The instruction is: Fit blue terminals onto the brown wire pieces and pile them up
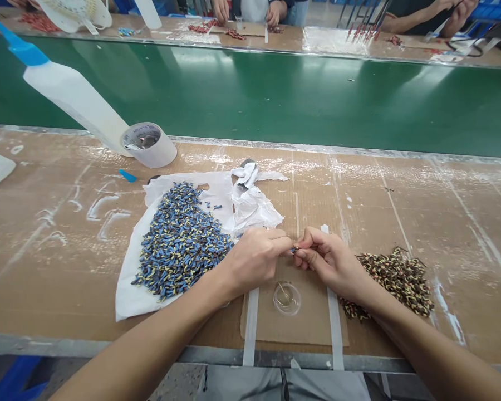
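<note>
My left hand and my right hand meet above a taped piece of cardboard. Between their fingertips is a small blue and dark piece, pinched by the right hand; its exact kind is too small to make out. The left fingers are closed at the same spot, and what they grip is hidden. Just below sits a small clear cup with a thin stick in it. Left of my hands, a heap of small blue, yellow and black pieces lies on white paper. Dark, yellowish and red pieces are piled beside my right forearm.
Crumpled white paper lies behind my left hand. A roll of tape and a white squeeze bottle with a blue nozzle are at the back left. Beyond the table runs a green conveyor belt; other people's hands work across it.
</note>
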`<action>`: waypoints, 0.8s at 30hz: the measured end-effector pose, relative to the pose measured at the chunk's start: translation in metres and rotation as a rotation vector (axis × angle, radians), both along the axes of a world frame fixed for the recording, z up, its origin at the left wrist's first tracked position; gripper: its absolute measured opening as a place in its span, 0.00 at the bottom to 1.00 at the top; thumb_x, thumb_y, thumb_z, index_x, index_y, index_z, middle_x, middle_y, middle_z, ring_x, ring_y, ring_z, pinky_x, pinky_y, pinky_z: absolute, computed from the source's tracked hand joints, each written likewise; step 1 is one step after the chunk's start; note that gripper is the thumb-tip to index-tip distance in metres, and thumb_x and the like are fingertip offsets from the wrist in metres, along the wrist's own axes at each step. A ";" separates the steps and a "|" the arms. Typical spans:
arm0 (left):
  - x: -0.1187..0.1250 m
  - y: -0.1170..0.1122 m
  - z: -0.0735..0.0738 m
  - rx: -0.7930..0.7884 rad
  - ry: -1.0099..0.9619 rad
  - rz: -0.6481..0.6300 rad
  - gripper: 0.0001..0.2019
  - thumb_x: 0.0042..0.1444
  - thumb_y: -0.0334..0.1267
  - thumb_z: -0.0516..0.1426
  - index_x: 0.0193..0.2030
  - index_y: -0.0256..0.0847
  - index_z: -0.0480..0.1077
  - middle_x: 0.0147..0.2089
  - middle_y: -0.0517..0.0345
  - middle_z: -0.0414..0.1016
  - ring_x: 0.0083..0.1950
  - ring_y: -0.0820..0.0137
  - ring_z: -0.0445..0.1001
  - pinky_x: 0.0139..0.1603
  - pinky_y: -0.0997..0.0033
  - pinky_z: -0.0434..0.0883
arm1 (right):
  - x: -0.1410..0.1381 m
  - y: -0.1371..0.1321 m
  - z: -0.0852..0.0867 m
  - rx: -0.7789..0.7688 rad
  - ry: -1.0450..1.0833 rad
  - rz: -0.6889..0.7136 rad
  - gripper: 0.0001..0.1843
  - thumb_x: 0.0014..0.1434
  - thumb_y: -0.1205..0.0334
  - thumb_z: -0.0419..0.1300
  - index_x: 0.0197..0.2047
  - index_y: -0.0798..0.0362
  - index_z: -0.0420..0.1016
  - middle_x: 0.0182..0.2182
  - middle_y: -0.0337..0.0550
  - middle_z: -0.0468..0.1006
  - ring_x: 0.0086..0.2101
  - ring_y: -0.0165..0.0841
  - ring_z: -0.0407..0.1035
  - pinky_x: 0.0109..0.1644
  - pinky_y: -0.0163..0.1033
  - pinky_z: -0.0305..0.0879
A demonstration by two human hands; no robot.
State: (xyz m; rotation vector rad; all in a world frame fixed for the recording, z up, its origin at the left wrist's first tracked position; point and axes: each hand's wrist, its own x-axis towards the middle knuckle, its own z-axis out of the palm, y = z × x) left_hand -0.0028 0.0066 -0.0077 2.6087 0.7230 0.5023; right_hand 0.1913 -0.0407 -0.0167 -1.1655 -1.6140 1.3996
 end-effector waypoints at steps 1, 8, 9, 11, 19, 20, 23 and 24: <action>0.000 0.000 0.000 0.000 0.008 -0.002 0.13 0.53 0.21 0.48 0.29 0.37 0.70 0.28 0.59 0.70 0.28 0.71 0.65 0.29 0.71 0.58 | 0.000 0.000 -0.001 0.010 -0.013 0.001 0.10 0.66 0.63 0.53 0.31 0.52 0.63 0.27 0.40 0.71 0.28 0.31 0.66 0.32 0.37 0.64; -0.003 0.003 0.001 -0.126 0.055 0.039 0.10 0.59 0.25 0.50 0.31 0.36 0.69 0.30 0.57 0.70 0.31 0.70 0.67 0.33 0.72 0.61 | -0.005 0.003 -0.003 -0.091 0.039 -0.079 0.08 0.66 0.60 0.54 0.34 0.53 0.65 0.28 0.42 0.75 0.26 0.29 0.67 0.30 0.35 0.64; -0.004 0.004 0.003 -0.159 0.044 0.043 0.09 0.60 0.26 0.50 0.32 0.36 0.69 0.30 0.57 0.70 0.32 0.70 0.68 0.34 0.73 0.62 | -0.005 0.004 -0.002 -0.124 0.077 -0.073 0.08 0.66 0.59 0.55 0.35 0.53 0.66 0.28 0.42 0.76 0.27 0.29 0.68 0.30 0.35 0.64; -0.005 0.005 0.007 -0.225 0.013 0.044 0.09 0.61 0.28 0.50 0.33 0.36 0.69 0.31 0.58 0.70 0.34 0.71 0.68 0.36 0.73 0.62 | -0.004 0.006 0.001 -0.171 0.145 -0.052 0.09 0.66 0.56 0.55 0.39 0.53 0.68 0.30 0.43 0.76 0.28 0.29 0.68 0.31 0.35 0.64; -0.007 0.004 0.021 -0.427 -0.112 0.110 0.12 0.63 0.33 0.50 0.28 0.36 0.67 0.25 0.62 0.66 0.28 0.75 0.64 0.31 0.75 0.59 | -0.005 0.011 0.003 -0.174 0.220 -0.069 0.16 0.66 0.49 0.53 0.41 0.54 0.69 0.30 0.42 0.74 0.28 0.29 0.66 0.33 0.35 0.64; -0.008 0.003 0.024 -0.442 -0.131 0.121 0.12 0.63 0.33 0.51 0.28 0.36 0.68 0.25 0.62 0.67 0.28 0.75 0.64 0.32 0.75 0.60 | -0.007 0.010 0.003 -0.171 0.208 -0.057 0.16 0.66 0.48 0.53 0.40 0.54 0.69 0.30 0.42 0.74 0.27 0.29 0.66 0.33 0.35 0.64; -0.024 0.002 0.037 -0.467 -0.256 0.218 0.13 0.63 0.35 0.51 0.28 0.35 0.69 0.26 0.60 0.70 0.29 0.74 0.68 0.33 0.76 0.63 | -0.006 -0.001 -0.003 -0.139 0.111 -0.041 0.18 0.65 0.46 0.53 0.36 0.53 0.71 0.29 0.42 0.74 0.26 0.29 0.65 0.31 0.35 0.65; -0.035 0.002 0.041 -0.461 -0.307 0.281 0.14 0.64 0.36 0.51 0.29 0.35 0.70 0.27 0.59 0.72 0.30 0.74 0.69 0.34 0.76 0.65 | -0.003 -0.005 -0.010 -0.130 0.064 -0.033 0.19 0.64 0.46 0.53 0.37 0.53 0.72 0.28 0.42 0.75 0.25 0.29 0.66 0.31 0.35 0.66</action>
